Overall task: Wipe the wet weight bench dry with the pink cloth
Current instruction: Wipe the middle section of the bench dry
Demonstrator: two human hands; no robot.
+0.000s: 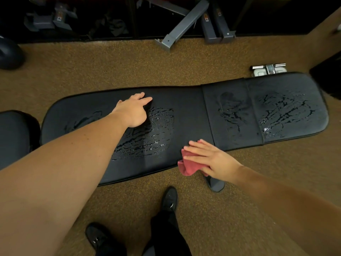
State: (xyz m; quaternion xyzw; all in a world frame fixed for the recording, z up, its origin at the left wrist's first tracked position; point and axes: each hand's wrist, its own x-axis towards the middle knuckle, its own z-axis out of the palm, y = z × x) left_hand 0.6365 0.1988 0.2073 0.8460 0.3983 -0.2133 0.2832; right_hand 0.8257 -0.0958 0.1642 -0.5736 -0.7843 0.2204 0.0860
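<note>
Along the near edge of the weight bench (186, 100), about midway down its length, lies the one pink cloth (186, 164), bunched into folds and hanging partly over the edge toward the floor. The right hand (208, 159) rests flat on top of it, fingers straight and slightly spread, pressing the cloth against the pad. The left hand (133, 111) lies on the pad toward the far edge, its index finger stretched out straight, the other fingers loosely bent under the palm, holding nothing.

There is one bench, black and padded, with a seam dividing the long section from a shorter section at the right end. Four wet patches show on it: a faint one near the left end, a large beaded one (147, 133) just right of the left hand, and two streaked ones on the right-hand section (284, 109). The cloth sits just beside the large patch, not on it.

Two black shoes (168, 199) stand on the speckled brown floor (129, 58) below the near edge. Beyond the far edge lie grey metal bars (182, 24), and a chrome fitting (268, 68) sits by the far right corner. A dark round pad (14, 137) lies just off the left end.
</note>
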